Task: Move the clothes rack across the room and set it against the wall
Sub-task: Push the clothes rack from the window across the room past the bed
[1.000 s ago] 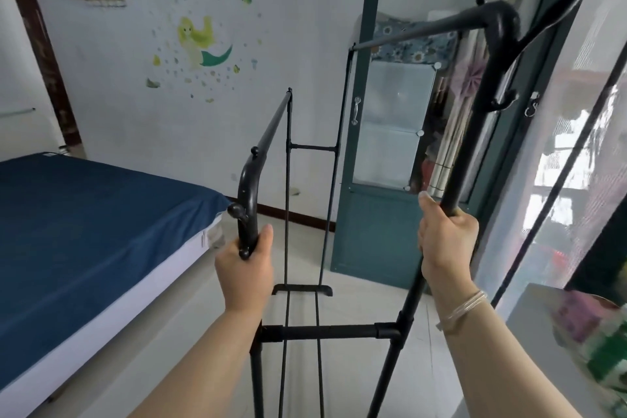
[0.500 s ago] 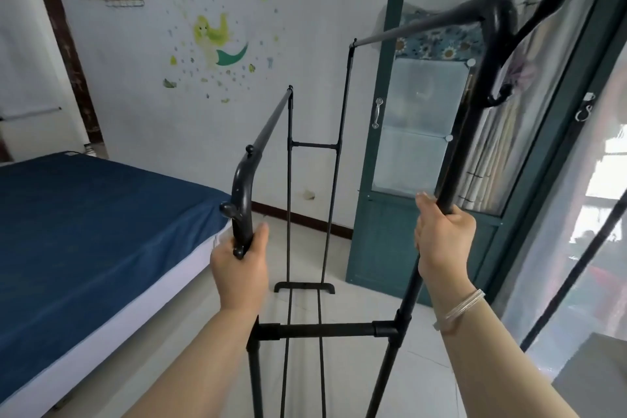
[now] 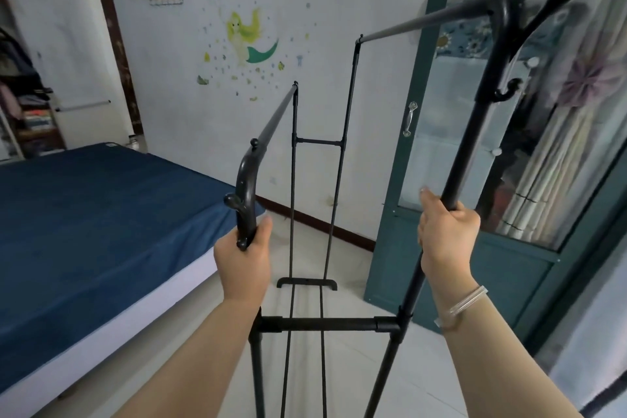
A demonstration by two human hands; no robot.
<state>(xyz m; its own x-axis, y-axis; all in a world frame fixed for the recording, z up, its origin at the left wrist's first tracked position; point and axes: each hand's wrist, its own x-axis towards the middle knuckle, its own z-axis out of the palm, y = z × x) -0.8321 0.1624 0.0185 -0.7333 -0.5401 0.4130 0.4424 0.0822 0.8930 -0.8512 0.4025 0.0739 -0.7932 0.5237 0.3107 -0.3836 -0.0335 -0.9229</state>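
A bare black metal clothes rack point(image 3: 327, 324) with two hanging rails stands lengthwise in front of me, its far end toward the white wall point(image 3: 342, 3) with the mermaid sticker. My left hand point(image 3: 243, 261) grips the near post of the lower rail, just under its curved hook end. My right hand point(image 3: 448, 231), with a bracelet on the wrist, is closed around the taller near post. No clothes hang on the rack.
A bed with a blue sheet point(image 3: 95, 224) fills the left side, close to the rack's left leg. A teal glass-panelled door point(image 3: 437, 200) stands to the right. A brown door frame point(image 3: 118, 58) and shelves of clothes point(image 3: 23, 105) are at the far left. Pale tiled floor point(image 3: 339, 373) runs ahead to the wall.
The view has swung left and the rack with it: the teal door has slid rightward, the curtained window has left the frame, and more bed and the far-left shelves show. Both grips are unchanged.
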